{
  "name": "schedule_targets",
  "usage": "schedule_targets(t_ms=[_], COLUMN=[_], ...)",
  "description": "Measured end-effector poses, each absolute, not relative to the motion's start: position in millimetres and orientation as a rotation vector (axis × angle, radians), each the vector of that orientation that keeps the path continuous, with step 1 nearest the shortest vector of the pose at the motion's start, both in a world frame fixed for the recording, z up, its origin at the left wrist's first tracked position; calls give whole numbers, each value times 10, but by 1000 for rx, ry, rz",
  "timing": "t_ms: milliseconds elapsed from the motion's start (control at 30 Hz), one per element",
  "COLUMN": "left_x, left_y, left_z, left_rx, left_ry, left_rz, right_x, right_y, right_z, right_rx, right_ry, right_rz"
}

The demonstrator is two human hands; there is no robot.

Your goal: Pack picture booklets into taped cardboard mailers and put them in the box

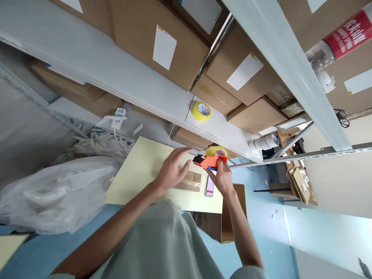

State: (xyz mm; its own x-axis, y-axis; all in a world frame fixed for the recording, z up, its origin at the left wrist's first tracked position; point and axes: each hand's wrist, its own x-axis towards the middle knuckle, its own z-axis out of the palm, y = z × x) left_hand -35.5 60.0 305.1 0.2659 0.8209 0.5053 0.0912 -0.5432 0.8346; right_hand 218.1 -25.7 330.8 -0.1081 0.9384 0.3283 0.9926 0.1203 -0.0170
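My right hand (223, 179) is closed around an orange tape dispenser (207, 161) loaded with a yellow roll of tape (214, 151), held above the pale yellow table. To its left, my left hand (173, 170) is empty, its thumb and fingers apart and pointing toward the dispenser's dark end. Beneath and beside my left hand lies a small cardboard box (190, 181) with shiny tape across it, partly covered by that hand. A phone (209, 186) with a lit pinkish screen rests on the table between the box and my right wrist.
The table (130, 182) stands against a grey shelf (162, 97) stacked with cardboard boxes (157, 42). Another yellow tape roll (201, 111) and white rolls (264, 142) sit on the shelf. An open carton (229, 223) stands on the floor at right; a white plastic bag (58, 193) bulges at left.
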Motion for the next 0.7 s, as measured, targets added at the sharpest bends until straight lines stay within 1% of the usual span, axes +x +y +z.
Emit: schedule_targets(t_ms=[233,533,700], left_x=[-522,-676,-767], left_y=[454,473,418], left_z=[3121,2937,2829], left_rx=[1876,1864,1768], left_ry=[641,554,597], left_rz=[1243,1101,1018], right_x=[1892,1709,1625], right_y=[-707,-848,-848], right_z=[3522,3648,3678], right_rx=[-1870,-1893,-1914], right_ry=[-2266,-2362,-2400], right_rz=[-333,-105,23])
